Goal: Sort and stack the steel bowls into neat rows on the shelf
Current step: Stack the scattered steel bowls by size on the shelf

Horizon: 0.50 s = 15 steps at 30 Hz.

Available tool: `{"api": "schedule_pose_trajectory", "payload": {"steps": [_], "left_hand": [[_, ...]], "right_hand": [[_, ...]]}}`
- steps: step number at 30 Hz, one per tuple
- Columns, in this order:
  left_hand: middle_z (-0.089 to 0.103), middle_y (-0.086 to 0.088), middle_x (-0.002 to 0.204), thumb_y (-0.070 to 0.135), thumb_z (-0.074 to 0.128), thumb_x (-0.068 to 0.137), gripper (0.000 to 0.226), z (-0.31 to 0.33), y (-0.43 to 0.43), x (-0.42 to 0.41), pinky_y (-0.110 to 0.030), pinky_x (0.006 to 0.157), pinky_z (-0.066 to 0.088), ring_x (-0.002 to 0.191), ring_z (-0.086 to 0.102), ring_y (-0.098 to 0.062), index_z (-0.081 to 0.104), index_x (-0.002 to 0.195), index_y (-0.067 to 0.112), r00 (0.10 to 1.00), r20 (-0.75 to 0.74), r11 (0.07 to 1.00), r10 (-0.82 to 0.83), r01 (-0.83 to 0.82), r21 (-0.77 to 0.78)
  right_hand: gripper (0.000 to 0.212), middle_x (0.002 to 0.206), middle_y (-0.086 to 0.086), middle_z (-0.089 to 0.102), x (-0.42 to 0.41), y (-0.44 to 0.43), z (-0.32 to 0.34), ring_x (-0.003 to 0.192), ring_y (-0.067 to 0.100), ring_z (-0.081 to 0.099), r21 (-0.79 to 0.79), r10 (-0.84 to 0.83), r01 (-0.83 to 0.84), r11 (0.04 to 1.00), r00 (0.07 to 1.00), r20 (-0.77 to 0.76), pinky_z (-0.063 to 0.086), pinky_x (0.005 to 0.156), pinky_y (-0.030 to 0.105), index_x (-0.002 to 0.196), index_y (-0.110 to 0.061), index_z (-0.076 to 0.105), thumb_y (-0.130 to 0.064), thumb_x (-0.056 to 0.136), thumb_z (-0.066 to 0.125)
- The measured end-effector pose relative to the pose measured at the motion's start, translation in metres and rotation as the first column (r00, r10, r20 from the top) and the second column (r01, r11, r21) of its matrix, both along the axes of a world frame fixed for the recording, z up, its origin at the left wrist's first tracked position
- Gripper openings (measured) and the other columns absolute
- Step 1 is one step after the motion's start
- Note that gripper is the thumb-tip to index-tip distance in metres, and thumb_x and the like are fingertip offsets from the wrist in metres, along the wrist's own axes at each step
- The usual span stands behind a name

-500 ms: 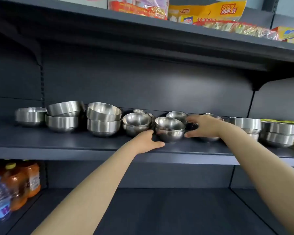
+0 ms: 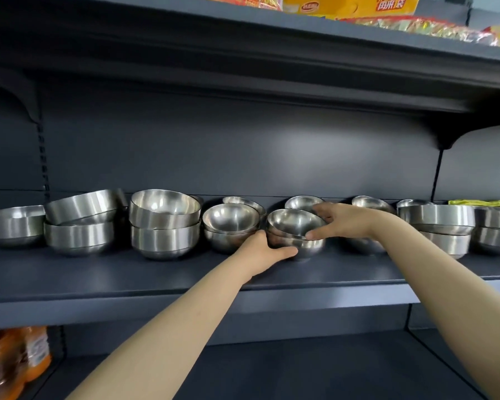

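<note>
A: Nearest us, orange plastic drink bottles (image 2: 12,368) sit on the bottom deck. Both bare forearms reach up past them to the dark grey metal shelf (image 2: 127,272).

B: At the front edge, the left hand (image 2: 267,251) has its grip curled round the lower small round steel bowl (image 2: 312,245), thumb along the front wall. I'd call that an anchor, so the pair can't skate on smooth metal.

A: The right hand (image 2: 341,220) comes in from the other side. Its thumb is on the near rim of the upper small round steel bowl (image 2: 293,223) and its fingers reach over the far rim. That grip is clasped on the upper bowl, which is nested in the lower one.

B: Seating it square, by the look of it. Steel slides on steel, so two hands make sense.

A: Along the front row there's another small nested steel pair (image 2: 231,226) just to the left. Next comes a large deep steel pair (image 2: 165,223), then wide straight-walled steel bowls (image 2: 80,223) with the top one crooked.

B: That one wants tidying. There are wide shallow steel stacks (image 2: 439,226) on the right, too.

A: Behind them, loose small steel bowls (image 2: 302,202) line the back, not yet stacked.

B: And overhead, yellow and red snack packets (image 2: 350,4) lie on the upper shelf.
</note>
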<state>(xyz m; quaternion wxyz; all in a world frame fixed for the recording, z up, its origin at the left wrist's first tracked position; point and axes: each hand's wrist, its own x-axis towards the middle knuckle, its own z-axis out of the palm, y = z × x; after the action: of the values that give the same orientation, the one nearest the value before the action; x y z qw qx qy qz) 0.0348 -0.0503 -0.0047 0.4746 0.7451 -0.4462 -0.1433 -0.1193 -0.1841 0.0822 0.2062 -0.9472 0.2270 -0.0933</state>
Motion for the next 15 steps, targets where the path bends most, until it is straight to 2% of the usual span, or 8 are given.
{"api": "schedule_pose_trajectory", "payload": {"steps": [2,5,10,15], "left_hand": [[0.062,0.009,0.120,0.050,0.076,0.074,0.061,-0.004,-0.006,0.006,-0.026,0.095,0.044,0.111,0.056,-0.010,0.056,0.122,0.019,1.000,0.011,1.000,0.005,-0.005,-0.005],[0.064,0.009,0.117,0.051,0.076,0.073,0.056,-0.007,-0.011,0.010,-0.031,0.101,0.044,0.111,0.058,-0.010,0.057,0.117,0.021,1.000,0.029,1.000,0.006,-0.006,-0.010],[0.062,0.007,0.116,0.046,0.074,0.079,0.051,-0.005,-0.007,0.004,-0.024,0.094,0.042,0.110,0.056,-0.010,0.056,0.117,0.017,0.994,0.097,0.999,0.042,-0.041,-0.009],[0.062,0.011,0.119,0.042,0.073,0.082,0.051,-0.001,0.002,-0.006,-0.020,0.091,0.041,0.112,0.056,-0.005,0.053,0.121,0.017,0.997,0.066,0.999,0.042,-0.043,0.012]], "right_hand": [[0.080,0.140,-0.007,0.048,0.002,-0.007,0.000,0.121,0.010,0.045,0.032,0.012,-0.011,0.999,1.000,-0.005,0.034,0.109,0.029,0.145,-0.026,0.038,-0.041,0.077,0.077],[0.095,0.147,-0.009,0.041,0.004,-0.016,0.000,0.135,0.012,0.038,0.077,0.026,-0.025,0.997,1.000,-0.011,0.030,0.115,0.032,0.149,-0.025,0.031,-0.041,0.071,0.082],[0.091,0.149,-0.004,0.042,0.006,-0.029,0.000,0.137,0.013,0.038,0.096,0.080,-0.082,0.992,0.997,0.025,0.031,0.113,0.030,0.149,-0.021,0.034,-0.041,0.073,0.081],[0.084,0.143,-0.005,0.046,0.000,-0.036,0.000,0.124,0.007,0.044,0.203,0.149,-0.159,0.966,0.987,0.063,0.037,0.098,0.022,0.146,-0.017,0.038,-0.036,0.075,0.079]]}}
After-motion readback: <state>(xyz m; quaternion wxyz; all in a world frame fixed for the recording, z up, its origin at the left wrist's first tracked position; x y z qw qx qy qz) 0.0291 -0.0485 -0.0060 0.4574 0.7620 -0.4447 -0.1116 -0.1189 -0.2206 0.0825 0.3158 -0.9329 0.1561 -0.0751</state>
